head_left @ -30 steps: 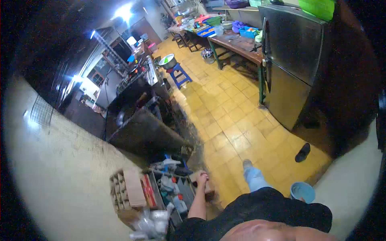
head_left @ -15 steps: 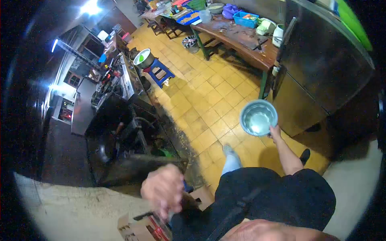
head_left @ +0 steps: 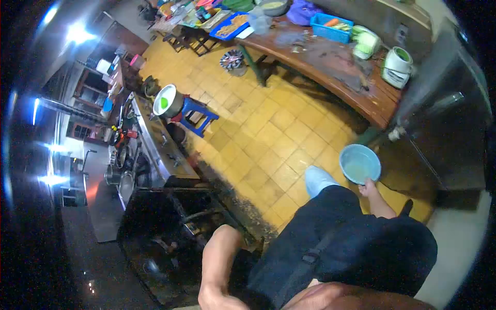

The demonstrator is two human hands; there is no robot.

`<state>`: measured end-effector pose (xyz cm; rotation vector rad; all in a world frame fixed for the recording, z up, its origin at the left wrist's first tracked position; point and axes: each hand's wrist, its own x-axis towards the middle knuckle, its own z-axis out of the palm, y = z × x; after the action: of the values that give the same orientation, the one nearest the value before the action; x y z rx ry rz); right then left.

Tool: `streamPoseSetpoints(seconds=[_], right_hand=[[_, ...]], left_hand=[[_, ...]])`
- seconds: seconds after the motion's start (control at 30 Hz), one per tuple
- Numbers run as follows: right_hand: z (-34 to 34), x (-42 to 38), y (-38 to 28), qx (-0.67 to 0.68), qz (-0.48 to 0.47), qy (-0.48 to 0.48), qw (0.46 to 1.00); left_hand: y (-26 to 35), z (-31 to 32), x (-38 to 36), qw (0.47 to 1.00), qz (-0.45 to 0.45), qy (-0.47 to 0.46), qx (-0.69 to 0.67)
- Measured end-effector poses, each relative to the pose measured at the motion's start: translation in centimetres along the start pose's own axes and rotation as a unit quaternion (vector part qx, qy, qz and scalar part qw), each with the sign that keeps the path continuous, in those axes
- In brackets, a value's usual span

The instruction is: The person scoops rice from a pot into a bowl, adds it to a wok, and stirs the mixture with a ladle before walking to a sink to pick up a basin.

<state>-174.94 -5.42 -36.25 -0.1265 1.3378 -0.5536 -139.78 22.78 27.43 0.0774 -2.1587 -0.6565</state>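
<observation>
My right hand (head_left: 368, 188) is closed on the near rim of a round light-blue basin (head_left: 360, 164), with a cloudy, pale liquid inside. The basin is held low above the yellow tiles, beside my right leg. On the left, my bent left arm crosses in front of the black stove area. Only the wrist and perhaps the back of my left hand (head_left: 222, 300) show at the bottom edge, close to the camera. Its fingers are hidden, so anything in them cannot be seen.
A wooden table (head_left: 330, 64) holds a blue basket (head_left: 331, 31), cabbage and a white container. A pot (head_left: 173, 106) rests on a blue stool (head_left: 195, 116). Dark stove (head_left: 165, 243) at left, dark cabinet (head_left: 444, 129) at right, striped bin (head_left: 232, 61) under the table.
The view has shifted, and the basin in my right hand now appears farther right and lower. My left hand has gone from mid-left down to the bottom edge, with its fingers out of sight.
</observation>
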Motion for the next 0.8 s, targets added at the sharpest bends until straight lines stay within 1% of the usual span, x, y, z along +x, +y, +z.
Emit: streamPoseSetpoints(seconds=[0.03, 0.1, 0.13, 0.2, 0.33, 0.37, 0.43, 0.5, 0.53, 0.6, 0.7, 0.77, 0.8], right_hand=[[2.1, 0.8, 0.2, 0.031, -0.014, 0.068, 0.997], [1.2, 9.7, 2.5, 0.065, 0.023, -0.005, 0.998], [4.7, 8.6, 1.9, 0.047, 0.025, 0.048, 0.997], [13.0, 8.5, 1.0, 0.02, 0.033, 0.097, 0.995], [31.6, 11.4, -2.5, -0.047, 0.049, 0.08, 0.994], [36.0, 12.4, -2.4, -0.064, 0.055, 0.056, 0.995], [46.3, 15.3, -3.4, -0.096, 0.044, -0.048, 0.993], [55.8, 19.5, -4.8, -0.133, 0.029, -0.151, 0.979], [59.2, 21.3, -5.0, -0.152, 0.025, -0.199, 0.968], [68.5, 22.8, -5.2, -0.186, 0.02, -0.207, 0.96], [82.8, 18.2, -4.4, -0.232, 0.01, -0.205, 0.951], [89.8, 16.9, -3.6, -0.245, 0.002, -0.22, 0.944], [92.0, 17.4, -3.1, -0.246, 0.006, -0.24, 0.939]], left_hand=[[-0.9, -2.5, -1.2, 1.0, -0.008, 0.003, 0.001], [-2.4, -7.1, -3.8, 1.0, -0.022, 0.002, 0.01], [-3.3, -9.5, -5.0, 1.0, -0.026, 0.0, 0.014], [-5.2, -14.3, -7.7, 0.999, -0.032, 0.002, 0.018], [-8.9, -24.3, -12.0, 0.997, -0.053, 0.008, 0.048], [-9.5, -26.5, -13.0, 0.997, -0.06, 0.008, 0.051], [-10.7, -30.2, -14.8, 0.989, -0.109, 0.102, 0.02], [-12.4, -34.4, -17.4, 0.985, -0.105, 0.129, 0.045], [-13.3, -36.4, -18.7, 0.984, -0.098, 0.135, 0.062], [-15.0, -40.7, -21.9, 0.981, -0.084, 0.148, 0.088], [-16.7, -47.3, -27.1, 0.977, -0.067, 0.158, 0.125], [-17.5, -52.1, -30.7, 0.977, -0.052, 0.156, 0.138], [-17.9, -54.8, -32.3, 0.977, -0.047, 0.155, 0.138]])
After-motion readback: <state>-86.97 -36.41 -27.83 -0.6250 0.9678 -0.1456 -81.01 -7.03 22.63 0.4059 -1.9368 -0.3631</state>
